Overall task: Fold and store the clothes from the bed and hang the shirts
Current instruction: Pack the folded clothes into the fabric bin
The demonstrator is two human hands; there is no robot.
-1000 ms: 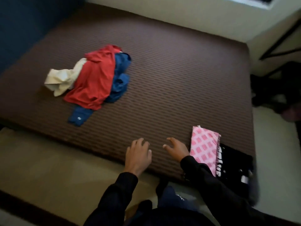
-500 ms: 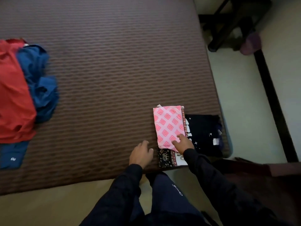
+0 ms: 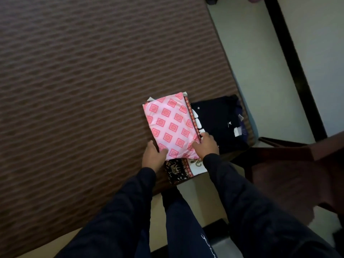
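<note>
A folded pink cloth with a red diamond pattern [image 3: 171, 125] lies at the near right corner of the brown ribbed bed [image 3: 93, 81]. It rests on a folded dark cloth with an elephant print [image 3: 176, 171] that overhangs the bed edge. My left hand [image 3: 153, 157] grips the pink cloth's near left corner, thumb on top. My right hand [image 3: 206, 145] holds its near right edge. A folded black garment with white print [image 3: 219, 123] lies just to the right. The loose clothes pile is out of view.
Pale floor [image 3: 256, 53] runs along the bed's right side, with a dark vertical strip [image 3: 290, 58] beyond. A dark brown piece of furniture [image 3: 297, 174] stands at the right, close to my right arm. My legs are below the bed edge.
The view swung right and closer, so the red and blue pile left the frame. Both hands moved from the bed edge onto the pink folded cloth and closed on its near corners.
</note>
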